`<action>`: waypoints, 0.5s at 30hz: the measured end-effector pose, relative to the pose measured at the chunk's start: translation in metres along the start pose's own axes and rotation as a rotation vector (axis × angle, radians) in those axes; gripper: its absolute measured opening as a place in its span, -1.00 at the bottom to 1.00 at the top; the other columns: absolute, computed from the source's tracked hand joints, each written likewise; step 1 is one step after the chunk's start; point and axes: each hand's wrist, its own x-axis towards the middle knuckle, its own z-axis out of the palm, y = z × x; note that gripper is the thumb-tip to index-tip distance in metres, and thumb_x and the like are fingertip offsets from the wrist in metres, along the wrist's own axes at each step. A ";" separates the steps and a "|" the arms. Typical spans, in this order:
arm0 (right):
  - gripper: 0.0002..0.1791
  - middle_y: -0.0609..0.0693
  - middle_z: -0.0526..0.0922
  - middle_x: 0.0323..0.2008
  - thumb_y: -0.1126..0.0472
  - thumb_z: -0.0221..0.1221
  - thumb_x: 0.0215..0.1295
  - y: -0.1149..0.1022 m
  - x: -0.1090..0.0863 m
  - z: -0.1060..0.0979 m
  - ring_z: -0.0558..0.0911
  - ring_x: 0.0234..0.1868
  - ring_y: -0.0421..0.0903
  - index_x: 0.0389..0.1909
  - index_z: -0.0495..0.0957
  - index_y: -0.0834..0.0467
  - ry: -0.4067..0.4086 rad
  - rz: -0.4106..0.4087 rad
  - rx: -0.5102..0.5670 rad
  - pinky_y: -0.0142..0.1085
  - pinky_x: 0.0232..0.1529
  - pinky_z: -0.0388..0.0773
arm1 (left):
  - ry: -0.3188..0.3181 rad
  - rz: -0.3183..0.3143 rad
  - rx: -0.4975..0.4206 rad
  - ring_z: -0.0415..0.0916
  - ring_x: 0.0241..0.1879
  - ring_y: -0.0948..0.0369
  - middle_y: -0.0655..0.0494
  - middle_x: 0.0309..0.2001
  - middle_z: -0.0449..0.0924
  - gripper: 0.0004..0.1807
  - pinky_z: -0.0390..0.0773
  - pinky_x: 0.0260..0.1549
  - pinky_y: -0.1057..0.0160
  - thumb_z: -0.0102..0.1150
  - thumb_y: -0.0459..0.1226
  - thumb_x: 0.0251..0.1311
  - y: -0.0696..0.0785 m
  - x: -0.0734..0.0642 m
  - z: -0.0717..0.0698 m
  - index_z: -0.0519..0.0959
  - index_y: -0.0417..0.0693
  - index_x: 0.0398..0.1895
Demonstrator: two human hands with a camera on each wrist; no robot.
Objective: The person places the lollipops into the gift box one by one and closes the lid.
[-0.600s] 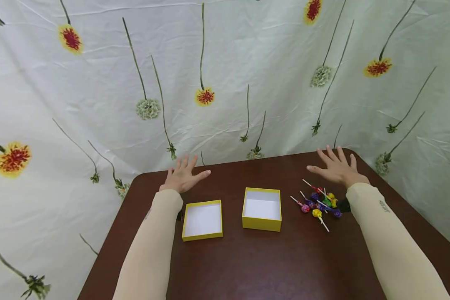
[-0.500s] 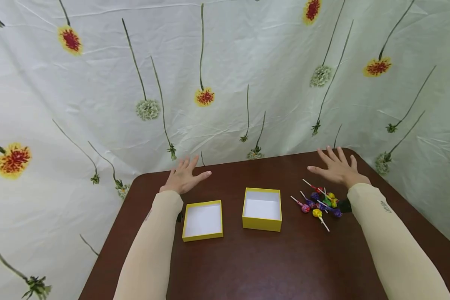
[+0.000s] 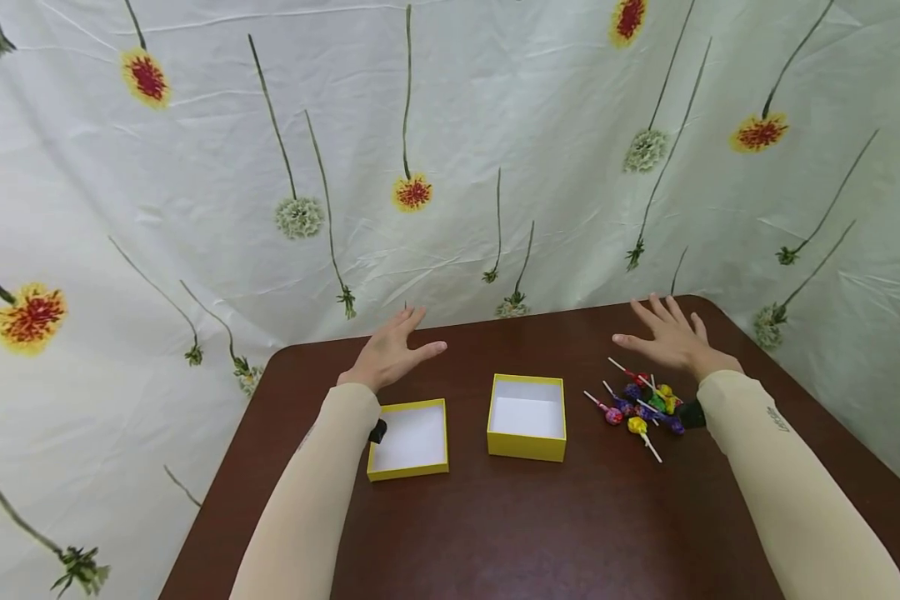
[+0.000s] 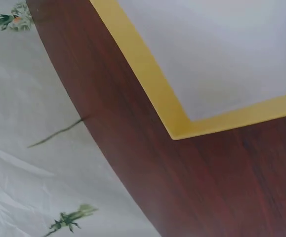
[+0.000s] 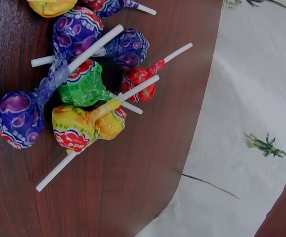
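Observation:
My left hand hovers beyond the shallow yellow box lid, fingers extended and thumb pointing right, holding nothing. The lid lies with its white inside up, and my sleeve overlaps its left side. Right of it stands a deeper yellow box, open at the top and white inside. My right hand is held over the far right of the table, fingers spread, with nothing in it. Several wrapped lollipops lie in a loose pile just nearer than that hand; a green one sits among purple, yellow and red ones.
The dark brown table has rounded far corners. Behind it and along its sides hangs a white cloth printed with flowers. A black wrist strap shows at the right cuff, close to the lollipops.
My left hand has shifted right, so its cuff now overlaps the lid's edge. The right hand keeps nearly the same place; the lid, box and lollipops lie as before.

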 end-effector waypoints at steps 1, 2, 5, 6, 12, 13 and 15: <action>0.07 0.30 -0.42 0.59 -0.48 -0.13 0.37 0.000 0.000 0.001 -0.45 0.57 0.34 0.63 -0.26 0.07 0.003 -0.002 0.004 0.42 0.39 -0.59 | 0.004 0.011 -0.002 -0.15 0.62 0.01 -0.01 0.63 -0.09 0.05 0.03 0.50 -0.24 -0.05 0.49 0.15 0.002 0.000 0.000 -0.01 0.25 0.62; 0.07 0.30 -0.41 0.59 -0.48 -0.12 0.37 0.000 0.000 0.002 -0.44 0.57 0.35 0.63 -0.26 0.06 0.005 -0.004 0.006 0.43 0.39 -0.57 | 0.007 0.021 -0.004 -0.13 0.62 0.00 0.00 0.63 -0.08 0.05 0.04 0.50 -0.25 -0.04 0.49 0.15 0.003 -0.001 0.001 0.01 0.25 0.62; 0.07 0.29 -0.38 0.60 -0.49 -0.11 0.36 0.001 0.001 0.006 -0.41 0.57 0.36 0.63 -0.24 0.05 0.014 -0.010 0.013 0.44 0.39 -0.54 | 0.006 0.048 -0.012 -0.09 0.61 -0.02 0.05 0.63 -0.07 0.04 0.07 0.48 -0.26 -0.01 0.48 0.15 0.007 -0.003 0.004 0.02 0.28 0.61; 0.06 0.29 -0.37 0.60 -0.48 -0.11 0.36 0.002 0.001 0.008 -0.40 0.57 0.37 0.63 -0.24 0.05 0.015 -0.012 0.014 0.45 0.39 -0.53 | 0.003 0.058 -0.018 -0.08 0.60 -0.02 0.07 0.63 -0.07 0.04 0.08 0.48 -0.25 -0.01 0.48 0.15 0.008 -0.004 0.005 0.03 0.28 0.61; 0.04 0.30 -0.33 0.60 -0.44 -0.05 0.37 0.007 0.001 0.015 -0.37 0.58 0.36 0.63 -0.18 0.08 0.017 -0.027 0.037 0.48 0.37 -0.49 | -0.027 0.102 -0.038 -0.11 0.61 0.05 0.19 0.63 -0.10 0.02 0.11 0.50 -0.18 0.05 0.45 0.14 0.015 -0.008 0.015 0.02 0.32 0.61; 0.05 0.30 -0.33 0.60 -0.44 -0.04 0.36 0.008 0.000 0.017 -0.37 0.58 0.36 0.63 -0.17 0.08 0.017 -0.028 0.046 0.49 0.36 -0.48 | -0.031 0.107 -0.037 -0.11 0.61 0.07 0.21 0.63 -0.10 0.02 0.11 0.50 -0.16 0.06 0.44 0.14 0.017 -0.008 0.017 0.02 0.33 0.61; 0.04 0.31 -0.31 0.60 -0.43 -0.02 0.36 0.008 0.000 0.019 -0.36 0.58 0.35 0.62 -0.15 0.08 0.019 -0.029 0.057 0.50 0.36 -0.47 | -0.038 0.124 -0.036 -0.09 0.61 0.07 0.19 0.63 -0.09 0.02 0.13 0.49 -0.16 0.09 0.43 0.13 0.020 -0.009 0.021 0.03 0.33 0.60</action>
